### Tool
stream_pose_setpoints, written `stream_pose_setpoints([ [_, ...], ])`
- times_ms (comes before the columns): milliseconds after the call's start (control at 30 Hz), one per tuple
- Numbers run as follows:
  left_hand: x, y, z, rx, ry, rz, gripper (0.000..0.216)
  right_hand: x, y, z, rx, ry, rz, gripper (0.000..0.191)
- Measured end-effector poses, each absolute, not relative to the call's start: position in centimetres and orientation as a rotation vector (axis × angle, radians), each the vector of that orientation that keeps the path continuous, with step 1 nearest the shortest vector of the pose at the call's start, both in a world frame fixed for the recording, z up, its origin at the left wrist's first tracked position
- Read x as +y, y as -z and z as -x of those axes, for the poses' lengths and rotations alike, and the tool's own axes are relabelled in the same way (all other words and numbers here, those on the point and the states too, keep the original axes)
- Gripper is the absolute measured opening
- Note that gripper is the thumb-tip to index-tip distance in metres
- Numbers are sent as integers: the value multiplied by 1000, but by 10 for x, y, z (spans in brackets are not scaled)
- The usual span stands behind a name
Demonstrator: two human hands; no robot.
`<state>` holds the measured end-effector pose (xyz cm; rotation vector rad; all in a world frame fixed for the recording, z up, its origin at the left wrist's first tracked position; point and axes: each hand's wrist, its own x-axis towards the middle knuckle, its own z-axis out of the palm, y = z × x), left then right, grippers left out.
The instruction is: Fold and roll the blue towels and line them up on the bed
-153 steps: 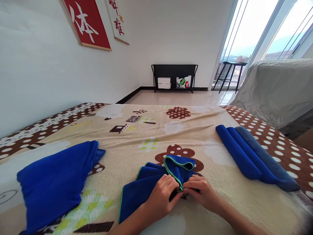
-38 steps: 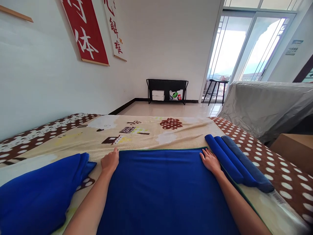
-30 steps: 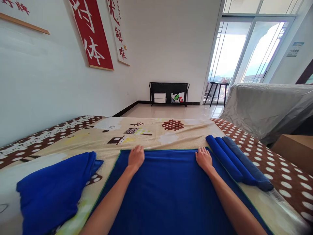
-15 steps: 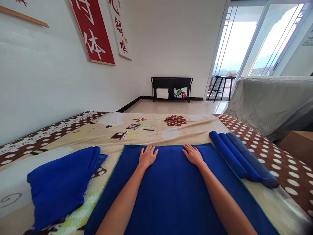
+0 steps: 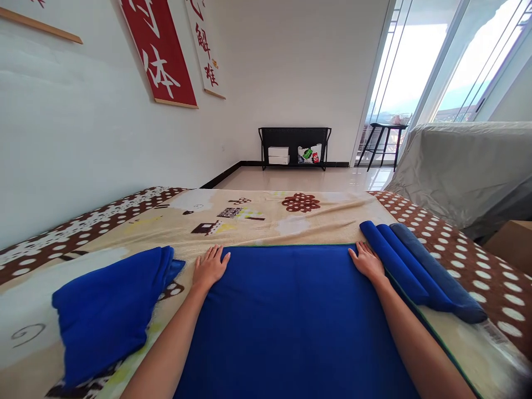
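A blue towel (image 5: 286,310) with a green hem lies spread flat on the patterned blanket (image 5: 266,221) in front of me. My left hand (image 5: 210,267) rests flat with fingers spread on its far left corner. My right hand (image 5: 367,262) lies flat on the far right corner, fingers stretched out. Neither hand holds anything.
A loose pile of blue towels (image 5: 110,307) sits to the left of my left hand. Three rolled towels (image 5: 418,269) lie side by side just right of my right hand. A grey covered sofa (image 5: 469,166) stands to the right, and a black rack (image 5: 295,147) by the far wall.
Five seconds ago the towel was bunched under both hands; it now lies flat. In the last half second both hands slid apart from the middle of the far edge to its corners.
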<state>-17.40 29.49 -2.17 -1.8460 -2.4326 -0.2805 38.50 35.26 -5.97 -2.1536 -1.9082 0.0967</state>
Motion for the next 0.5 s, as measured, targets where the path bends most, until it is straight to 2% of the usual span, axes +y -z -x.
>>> stream_pose_setpoints([
  [333,259,11,164,-2343,339,1803,59,304,53,-382,-2088,-57,1886,58],
  [500,194,17,154,-2228,257,2058,59,239,69,-407,-2138,-23,1763,64],
])
